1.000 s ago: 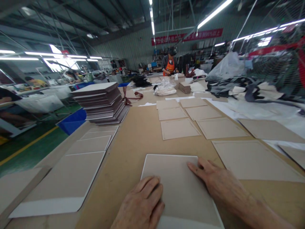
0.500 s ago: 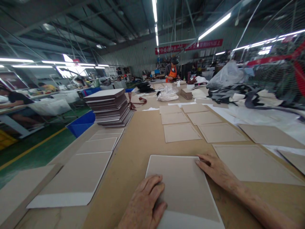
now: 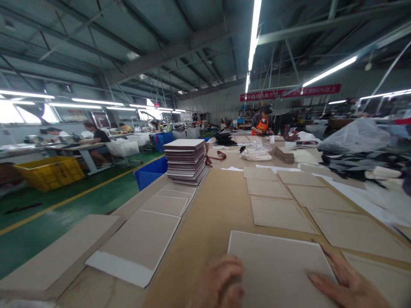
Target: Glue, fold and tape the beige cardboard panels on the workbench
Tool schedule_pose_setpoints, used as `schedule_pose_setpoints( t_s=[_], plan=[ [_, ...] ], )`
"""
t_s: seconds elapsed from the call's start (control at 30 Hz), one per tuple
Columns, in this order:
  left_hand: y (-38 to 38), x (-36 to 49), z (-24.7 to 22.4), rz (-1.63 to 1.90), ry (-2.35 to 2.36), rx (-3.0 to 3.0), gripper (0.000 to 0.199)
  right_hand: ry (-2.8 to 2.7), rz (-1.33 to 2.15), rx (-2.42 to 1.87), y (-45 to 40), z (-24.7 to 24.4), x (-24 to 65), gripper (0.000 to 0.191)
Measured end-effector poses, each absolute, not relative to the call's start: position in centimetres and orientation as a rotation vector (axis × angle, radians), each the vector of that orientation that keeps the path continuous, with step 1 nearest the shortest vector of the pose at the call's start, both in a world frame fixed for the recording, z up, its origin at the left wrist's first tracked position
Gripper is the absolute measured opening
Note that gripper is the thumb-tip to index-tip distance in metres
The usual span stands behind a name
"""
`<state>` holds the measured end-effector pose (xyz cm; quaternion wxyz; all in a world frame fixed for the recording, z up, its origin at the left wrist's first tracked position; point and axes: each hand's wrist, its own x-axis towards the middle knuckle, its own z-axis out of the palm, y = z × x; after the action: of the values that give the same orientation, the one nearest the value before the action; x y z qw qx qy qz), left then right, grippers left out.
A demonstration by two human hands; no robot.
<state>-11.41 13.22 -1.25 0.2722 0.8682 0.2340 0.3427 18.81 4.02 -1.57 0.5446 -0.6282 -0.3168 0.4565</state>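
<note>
A beige rectangular sheet with a thin white border [image 3: 279,265] lies in front of me, cut off by the bottom of the view. At its left edge is my left hand [image 3: 221,282], blurred, with its fingers curled; whether it grips the sheet is unclear. My right hand [image 3: 349,282] is at the right edge, its thumb on top of the sheet and its forefinger along the edge near the far corner. Beyond the sheet, several flat beige panels [image 3: 282,214] lie in rows on the tan work surface [image 3: 205,218].
To the left, overlapping beige sheets with white edges [image 3: 138,235] lie beside a thick beige slab [image 3: 64,252]. A tall stack of boards [image 3: 186,162] stands farther back, near a blue bin [image 3: 150,173]. Dark and pale scraps [image 3: 346,160] heap at right. A co-worker [image 3: 261,122] stands at the far end.
The view has swung left and tilted up, so the scene sits farther right and lower. My left hand's fingers have drawn together; my right thumb now rests farther in on the sheet.
</note>
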Motion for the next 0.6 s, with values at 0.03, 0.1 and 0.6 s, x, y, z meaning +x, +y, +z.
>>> schedule_pose_setpoints(
  t_s=[0.03, 0.1, 0.6],
  plan=[
    [14.0, -11.4, -0.4, 1.038, 0.81, 2.12, 0.039, -0.727, 1.132, -1.448, 4.9, -0.1, 18.7, 0.093],
    [15.7, -11.1, 0.6, 1.259, 1.173, 1.666, 0.044, -0.693, 1.168, -1.378, 7.4, 3.2, 18.0, 0.094],
    [21.7, -11.3, -6.4, 1.225, 1.361, 2.003, 0.023, -1.346, 0.451, -1.763, 41.3, 1.3, 14.3, 0.035]
  ],
)
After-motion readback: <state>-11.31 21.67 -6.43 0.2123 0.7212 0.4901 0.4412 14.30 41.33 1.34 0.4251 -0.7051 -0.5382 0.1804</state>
